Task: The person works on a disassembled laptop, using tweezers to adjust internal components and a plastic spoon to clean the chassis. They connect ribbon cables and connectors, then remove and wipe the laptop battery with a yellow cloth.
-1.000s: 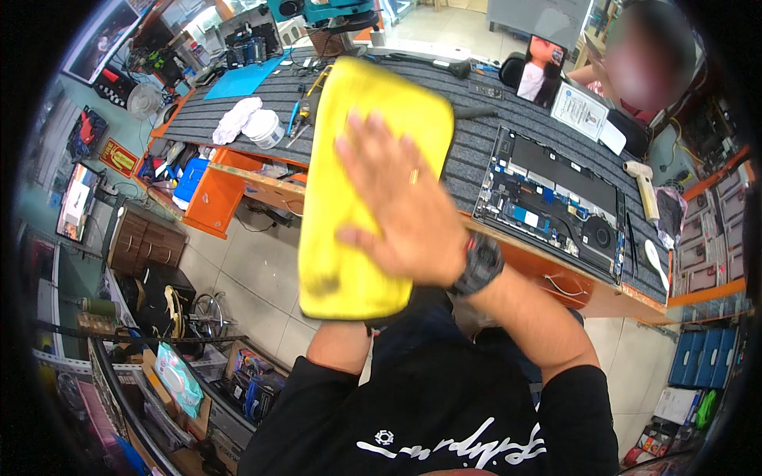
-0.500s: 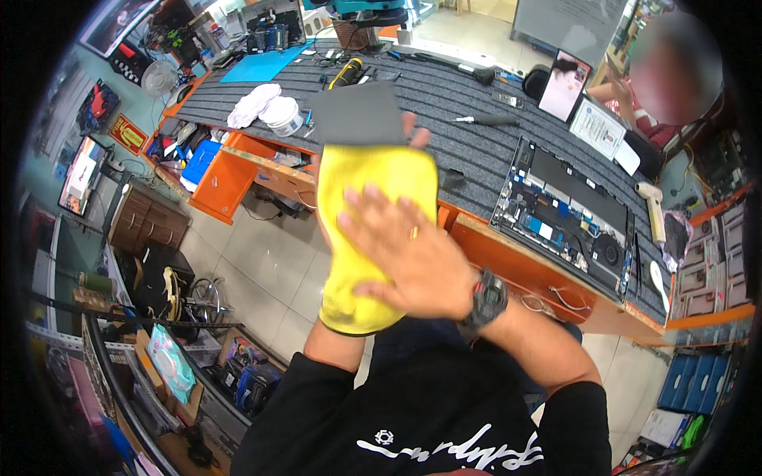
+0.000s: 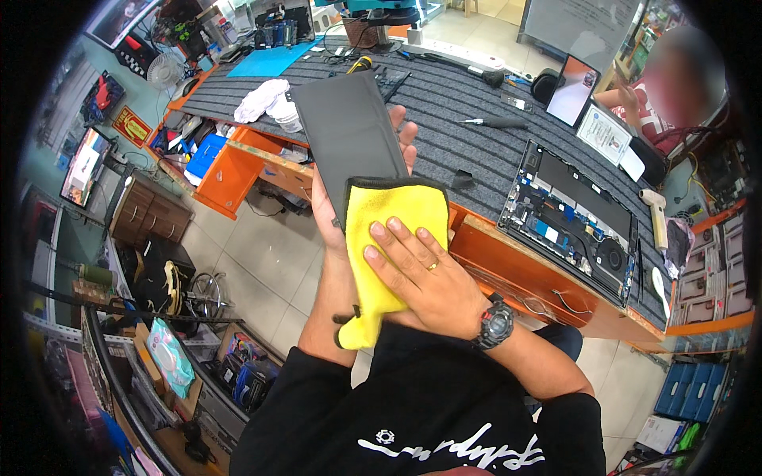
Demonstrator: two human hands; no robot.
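Observation:
My left hand (image 3: 325,208) supports a flat dark grey rectangular panel (image 3: 349,127) from beneath. Its fingertips curl up past the panel's right edge, and its palm shows at the left edge. Over the panel's near part lies a yellow cloth (image 3: 397,203) with a black border, so that part is hidden. My right hand (image 3: 425,289), fingers extended, rests flat on the cloth and presses it down. A watch is on the right wrist. To the right on the workbench lies an opened laptop (image 3: 567,222) with its inner parts exposed.
The grey striped bench mat (image 3: 444,87) carries a screwdriver (image 3: 504,123), a white tub (image 3: 286,117), and a heat-gun-shaped cream tool (image 3: 655,214). An orange drawer (image 3: 230,178) stands pulled out at the left. Across the bench sits another person (image 3: 663,99) beside an upright tablet (image 3: 571,89).
My right hand and the cloth have slid toward me along the panel, uncovering much more of its far part. The cloth's near end now hangs bunched.

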